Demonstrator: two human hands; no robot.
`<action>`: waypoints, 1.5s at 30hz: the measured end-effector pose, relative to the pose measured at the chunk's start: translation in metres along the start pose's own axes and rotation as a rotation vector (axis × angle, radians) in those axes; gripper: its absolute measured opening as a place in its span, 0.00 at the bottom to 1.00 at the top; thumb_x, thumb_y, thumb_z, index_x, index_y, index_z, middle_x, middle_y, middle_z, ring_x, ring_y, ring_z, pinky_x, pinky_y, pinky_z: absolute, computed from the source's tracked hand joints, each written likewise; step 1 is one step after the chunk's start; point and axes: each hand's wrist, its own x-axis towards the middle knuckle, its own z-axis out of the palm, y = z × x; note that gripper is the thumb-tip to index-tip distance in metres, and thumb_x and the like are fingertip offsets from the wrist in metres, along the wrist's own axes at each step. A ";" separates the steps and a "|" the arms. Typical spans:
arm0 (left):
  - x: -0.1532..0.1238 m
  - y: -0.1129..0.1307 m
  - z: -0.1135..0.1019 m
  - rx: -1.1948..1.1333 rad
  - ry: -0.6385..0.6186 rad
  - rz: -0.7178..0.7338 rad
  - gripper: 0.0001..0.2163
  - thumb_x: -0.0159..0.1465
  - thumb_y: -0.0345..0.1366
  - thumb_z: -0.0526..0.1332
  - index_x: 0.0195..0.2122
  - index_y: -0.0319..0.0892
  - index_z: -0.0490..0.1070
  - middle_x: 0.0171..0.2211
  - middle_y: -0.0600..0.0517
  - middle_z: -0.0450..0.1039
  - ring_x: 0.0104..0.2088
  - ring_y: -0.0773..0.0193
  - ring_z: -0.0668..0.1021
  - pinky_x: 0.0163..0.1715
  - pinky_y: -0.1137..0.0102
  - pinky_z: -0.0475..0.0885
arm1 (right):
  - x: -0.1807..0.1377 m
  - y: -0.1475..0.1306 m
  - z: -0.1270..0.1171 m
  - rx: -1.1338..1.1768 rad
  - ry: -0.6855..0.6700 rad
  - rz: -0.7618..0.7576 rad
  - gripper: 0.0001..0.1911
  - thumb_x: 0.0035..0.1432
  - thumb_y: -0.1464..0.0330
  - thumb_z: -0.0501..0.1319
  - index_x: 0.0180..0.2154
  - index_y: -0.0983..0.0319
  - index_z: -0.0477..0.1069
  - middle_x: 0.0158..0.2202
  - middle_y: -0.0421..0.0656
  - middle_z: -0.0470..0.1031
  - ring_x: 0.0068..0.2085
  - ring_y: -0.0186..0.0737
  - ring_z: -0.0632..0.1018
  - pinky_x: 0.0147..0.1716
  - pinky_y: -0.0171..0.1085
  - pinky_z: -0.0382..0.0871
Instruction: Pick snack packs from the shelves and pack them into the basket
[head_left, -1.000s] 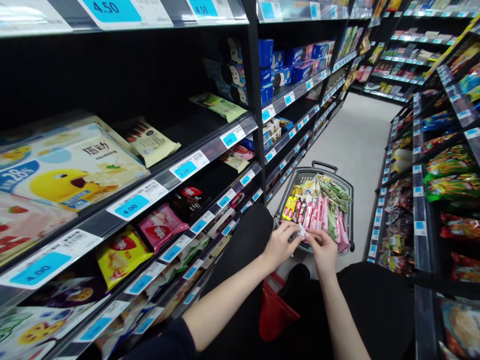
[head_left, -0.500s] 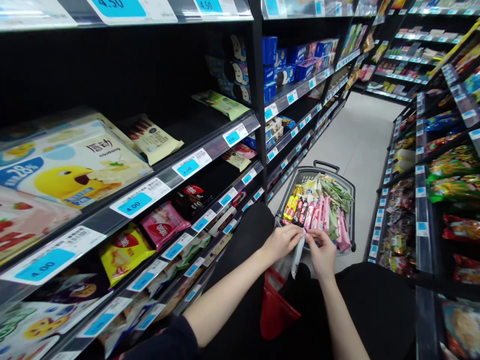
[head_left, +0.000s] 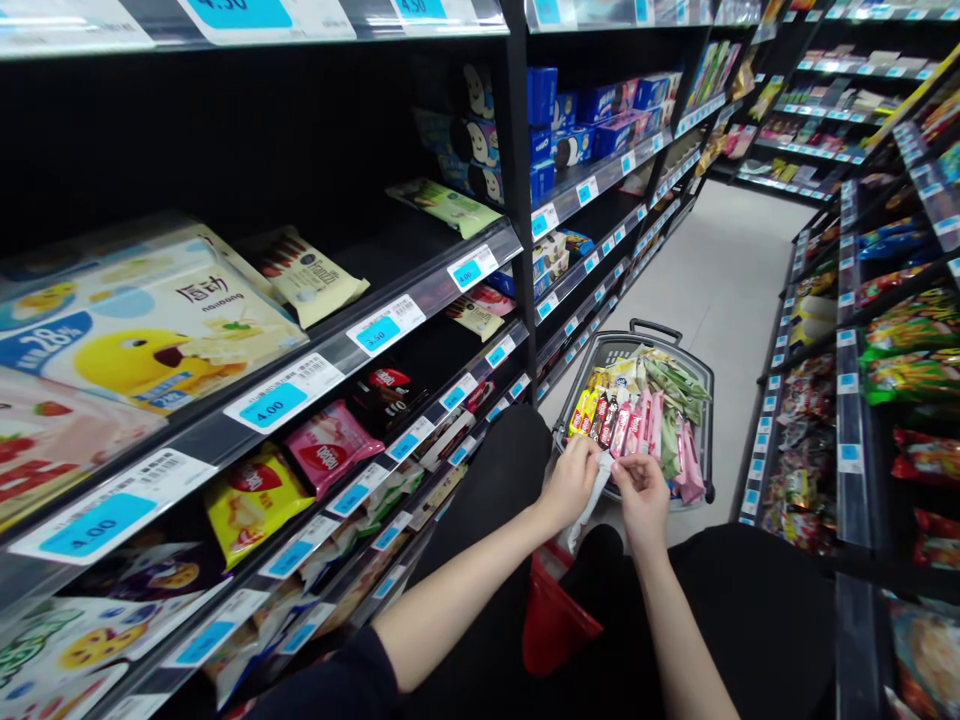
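Note:
My left hand (head_left: 571, 482) is closed, its fingers pinching the upper end of a whitish plastic strip (head_left: 589, 508). Folded and thin, the strip hangs down between my hands; whether it is a bag or a wrapper I cannot tell. My right hand (head_left: 640, 488) is closed too, thumb and fingertips pinched at the strip's top edge. Just beyond both hands, a grey shopping basket (head_left: 709, 425) stands on the floor. Packed upright in it are yellow, dark and pink snack packs (head_left: 621, 430), with green packs (head_left: 675, 385) behind and to the right.
Shelves with price tags (head_left: 274, 400) rise close on my left, bearing a wafer pack (head_left: 150, 340), a yellow pack (head_left: 255, 500) and a pink pack (head_left: 330, 445). More snack shelves (head_left: 850, 390) line the right. A red fabric-like piece (head_left: 555, 625) lies between my legs. The aisle floor (head_left: 720, 250) stretches ahead.
The strip has spread wider and tilted, its lower end swinging left. My left hand has shifted slightly left and turned; my right hand stays near the strip's top.

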 end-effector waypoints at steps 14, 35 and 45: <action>-0.004 0.000 -0.012 -0.227 -0.294 -0.246 0.12 0.63 0.40 0.54 0.46 0.42 0.64 0.34 0.52 0.75 0.32 0.64 0.78 0.33 0.71 0.72 | 0.003 0.001 -0.010 0.188 0.010 0.180 0.11 0.45 0.64 0.65 0.30 0.60 0.65 0.27 0.38 0.68 0.27 0.34 0.71 0.26 0.34 0.69; -0.003 0.001 -0.016 0.007 -0.574 -0.131 0.16 0.66 0.42 0.50 0.53 0.45 0.62 0.46 0.47 0.73 0.46 0.56 0.75 0.41 0.67 0.69 | 0.026 -0.002 -0.045 -0.485 -0.526 -0.225 0.10 0.55 0.62 0.59 0.31 0.57 0.77 0.32 0.44 0.76 0.35 0.43 0.76 0.37 0.41 0.70; 0.000 0.001 -0.014 -0.029 -0.450 -0.112 0.10 0.65 0.40 0.53 0.39 0.42 0.70 0.32 0.54 0.74 0.30 0.67 0.75 0.31 0.76 0.68 | 0.026 -0.004 -0.051 -0.480 -0.508 -0.106 0.13 0.55 0.57 0.59 0.29 0.59 0.75 0.31 0.45 0.74 0.35 0.45 0.75 0.35 0.41 0.67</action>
